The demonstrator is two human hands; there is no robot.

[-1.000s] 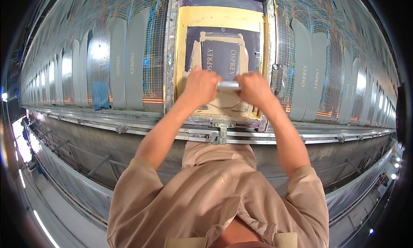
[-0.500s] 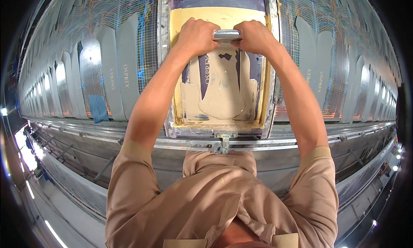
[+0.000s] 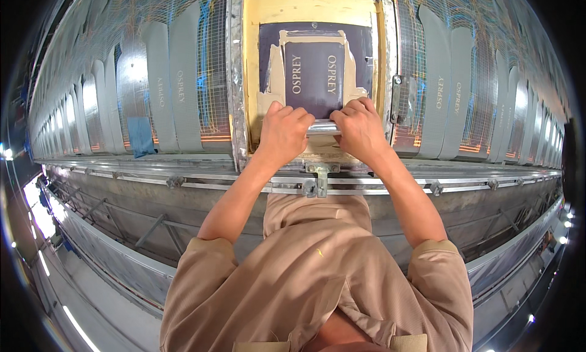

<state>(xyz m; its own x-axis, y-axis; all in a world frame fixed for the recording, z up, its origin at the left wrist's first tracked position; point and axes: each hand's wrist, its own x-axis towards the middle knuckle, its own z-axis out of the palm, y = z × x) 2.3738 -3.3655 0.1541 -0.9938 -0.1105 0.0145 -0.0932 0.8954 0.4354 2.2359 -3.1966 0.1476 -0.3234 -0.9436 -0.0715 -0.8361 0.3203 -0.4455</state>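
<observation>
My left hand and my right hand grip a metal-handled squeegee, one at each end, near the front edge of a screen-printing frame. The frame's dark purple stencil shows pale lettering, edged by smears of thick beige ink. Yellow tape borders the stencil. The squeegee's blade is hidden.
Rows of grey printed pieces lie on a long angled table with coloured grid lines on both sides of the frame. A blue patch hangs at its left edge. A metal rail with clamps runs along the front edge.
Half a second ago the squeegee was near the frame's back with beige ink over the stencil. Both hands have pulled it toward me, and the dark stencil shows again.
</observation>
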